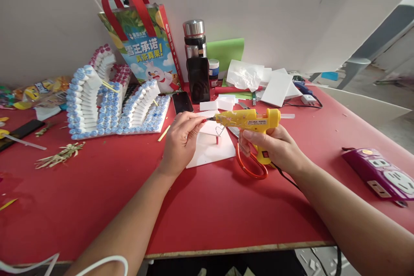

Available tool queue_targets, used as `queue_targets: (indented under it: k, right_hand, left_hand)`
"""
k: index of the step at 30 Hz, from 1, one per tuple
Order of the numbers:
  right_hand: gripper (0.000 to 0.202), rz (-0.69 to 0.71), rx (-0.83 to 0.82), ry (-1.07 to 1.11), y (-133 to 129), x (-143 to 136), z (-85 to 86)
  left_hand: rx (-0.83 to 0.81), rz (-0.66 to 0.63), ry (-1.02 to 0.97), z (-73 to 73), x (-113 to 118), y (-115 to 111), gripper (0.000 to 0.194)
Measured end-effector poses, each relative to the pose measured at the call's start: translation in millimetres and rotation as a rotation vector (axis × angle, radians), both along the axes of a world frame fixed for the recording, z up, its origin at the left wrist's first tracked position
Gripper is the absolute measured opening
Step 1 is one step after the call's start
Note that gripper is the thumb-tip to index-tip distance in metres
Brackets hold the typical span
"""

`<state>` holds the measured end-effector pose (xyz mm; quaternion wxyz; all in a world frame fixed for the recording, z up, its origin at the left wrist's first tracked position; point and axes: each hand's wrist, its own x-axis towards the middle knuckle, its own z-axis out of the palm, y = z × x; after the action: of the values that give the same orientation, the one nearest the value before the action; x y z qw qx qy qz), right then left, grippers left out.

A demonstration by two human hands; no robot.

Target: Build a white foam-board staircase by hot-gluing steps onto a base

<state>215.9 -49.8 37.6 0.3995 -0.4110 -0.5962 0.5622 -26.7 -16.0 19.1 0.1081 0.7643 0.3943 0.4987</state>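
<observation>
White cord (111,258) curves near left. Over red worktop (210,215), right of centre, right hand (278,146) grips yellow glue gun (237,117); left hand (179,140) pinches fingers together at nozzle (211,118). Far: bag (137,67), contents hidden; capped flask (194,29); pale wall (291,17).

From afar I see the right hand (274,143) gripping a yellow glue gun (237,117), its nozzle (211,118) at the fingertips (199,123) of the left hand (180,140), above the red table (226,213).

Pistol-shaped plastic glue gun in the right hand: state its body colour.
The pistol-shaped plastic glue gun has a yellow body, best seen in the head view.
</observation>
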Motion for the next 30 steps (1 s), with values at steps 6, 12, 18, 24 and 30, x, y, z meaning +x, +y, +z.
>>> queue_targets:
  k: [6, 12, 18, 24, 30]
  right_hand:
    - [0.037, -0.004, 0.013, -0.002, 0.4, -0.5, 1.5]
    - [0.039, -0.011, 0.035, -0.023, 0.3, 0.0, 1.1]
    - [0.039, -0.01, 0.04, -0.013, 0.1, -0.9, 2.0]
    - [0.04, -0.032, 0.036, -0.032, -0.5, -0.7, 1.8]
    - [0.04, -0.015, 0.041, 0.011, -0.1, -1.4, 1.4]
  left_hand:
    - [0.011, -0.002, 0.006, 0.9, 1.4, -1.0, 0.018]
    - [-0.026, -0.002, -0.019, 1.3, 2.0, -1.4, 0.017]
    - [-0.034, -0.022, -0.034, 2.1, 1.8, -0.9, 0.016]
    - [-0.038, -0.018, -0.03, 0.6, 1.1, -0.1, 0.017]
    - [-0.026, -0.015, -0.023, 1.4, 1.8, -0.7, 0.016]
